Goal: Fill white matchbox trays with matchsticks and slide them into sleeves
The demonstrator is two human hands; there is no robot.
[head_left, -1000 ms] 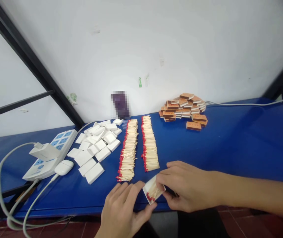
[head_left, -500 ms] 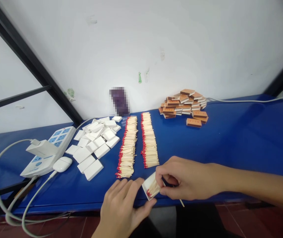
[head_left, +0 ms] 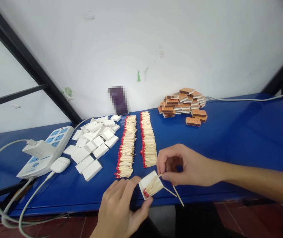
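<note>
A small white matchbox tray [head_left: 145, 181] sits tilted near the front edge of the blue table, held by its side between the fingers and thumb of my left hand [head_left: 120, 205]. Matches [head_left: 154, 187] with red heads lie inside, heads toward the lower left. At the tray's upper right corner, my right hand [head_left: 189, 165] pinches a matchstick [head_left: 160, 175] between thumb and fingertips. Two loose matches [head_left: 178, 195] lie right of the tray, one sticking out over the table edge. Behind the tray run two long rows of matches, a left row [head_left: 127, 145] and a right row [head_left: 148, 138].
White matchbox trays [head_left: 91, 170] are heaped at left. Orange matchbox sleeves [head_left: 193, 122] are piled at the back right. A power strip [head_left: 64, 134] with a charger [head_left: 39, 149], cables and a white case [head_left: 60, 164] lies far left. A blurred purple object [head_left: 119, 100] leans on the wall.
My right hand has lifted slightly up and away from the tray, uncovering the matches inside. A second loose match now shows beside the tray. My left hand stays on the tray.
</note>
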